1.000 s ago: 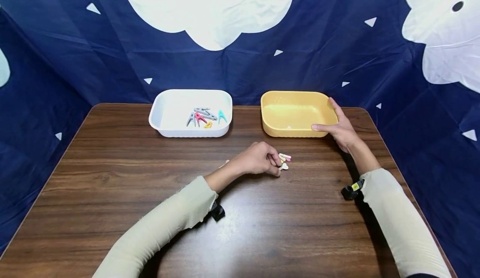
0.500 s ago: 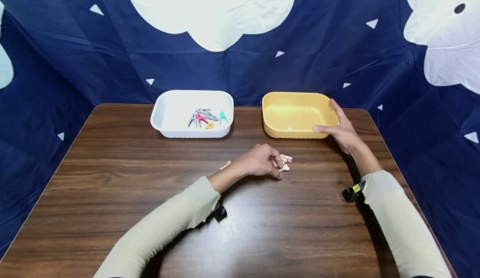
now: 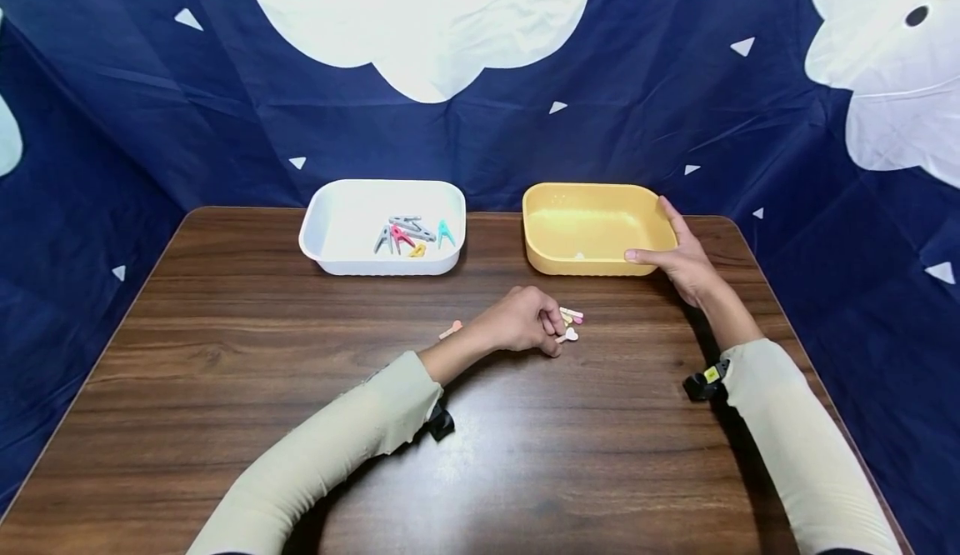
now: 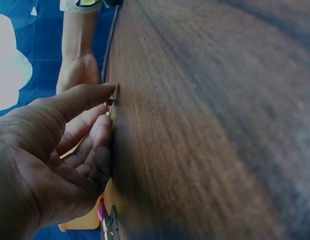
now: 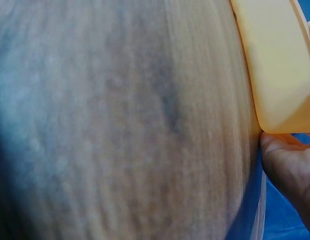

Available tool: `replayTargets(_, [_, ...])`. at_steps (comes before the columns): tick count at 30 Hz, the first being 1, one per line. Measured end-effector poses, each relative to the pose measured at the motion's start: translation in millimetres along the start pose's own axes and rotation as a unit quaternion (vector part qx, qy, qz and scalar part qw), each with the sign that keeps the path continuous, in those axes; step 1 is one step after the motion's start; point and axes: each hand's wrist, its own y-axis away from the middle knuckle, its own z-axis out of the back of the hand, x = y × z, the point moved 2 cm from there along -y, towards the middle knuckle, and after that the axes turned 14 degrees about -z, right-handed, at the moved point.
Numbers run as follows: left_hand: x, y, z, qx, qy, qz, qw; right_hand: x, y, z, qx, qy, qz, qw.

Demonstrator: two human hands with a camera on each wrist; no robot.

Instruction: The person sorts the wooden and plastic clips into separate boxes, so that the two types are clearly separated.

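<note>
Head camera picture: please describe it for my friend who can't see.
A left hand seems to pinch a small white clip on a wooden table; the right hand grips a yellow tray. A white tray holds clothespins.

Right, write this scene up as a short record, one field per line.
Left hand: thumb and fingers at the end of a white clip; firm grip unclear
Left hand point: left hand, white clip
Right hand: right hand holds the right end of the yellow tub
White tub: white tub with grey pegs, red peg, yellow peg, turquoise peg
Loose on table: orange-topped clip by the left wrist
</note>
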Motion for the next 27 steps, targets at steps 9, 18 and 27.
replayTargets(9, [1.9,0.3,-0.7,-0.005,-0.008,0.007,0.9999,-1.0,0.9,-0.4,-0.002,0.004,-0.004,1.0000])
replayTargets(18, [2.8,-1.4,0.4,-0.009,-0.006,0.001,0.9999,0.6,-0.2,-1.4,0.001,0.000,-0.001,1.0000])
replayTargets(27, [0.8,-2.9,4.6,-0.011,0.020,-0.012,0.9997,1.1,1.5,-2.2,-0.001,-0.003,0.006,1.0000])
